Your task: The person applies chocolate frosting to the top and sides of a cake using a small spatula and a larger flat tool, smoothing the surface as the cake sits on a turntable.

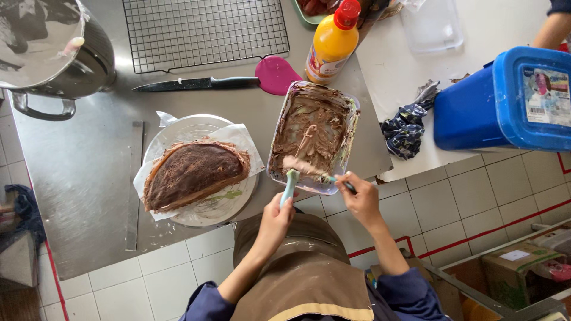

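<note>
Your left hand [275, 221] has its fingers [287, 207] wrapped shut around the pale blue handle of a spatula [291, 183], which stands at the near edge of the clear rectangular dish [351, 128]. Your right hand [358, 197] has its fingers [344, 180] pinched together on the handle of a second, slim tool [309, 169] whose smeared blade lies across the near end of the dish, crossing just above the spatula. The two tools meet over the dish's near rim.

The dish sits on the steel counter [89, 172], at its right edge, and is coated inside with brown chocolate cream streaked with paler patches. Just left of it, a round turntable plate [205, 209] carries white paper [244, 138] and a dark brown folded cake layer [191, 173], close to the dish but apart from it.

Farther off, a pink silicone tool [276, 75] lies beside a black-handled knife [193, 84], with a wire cooling rack [205, 32] beyond them. An orange squeeze bottle with a red cap [332, 43] stands just past the dish's far end. At the far left sits a steel pot [65, 56]. On the white surface to the right lie a crumpled dark cloth [406, 131] and a blue lidded tub [505, 101]. Another person's arm [552, 30] shows at the far right corner.
</note>
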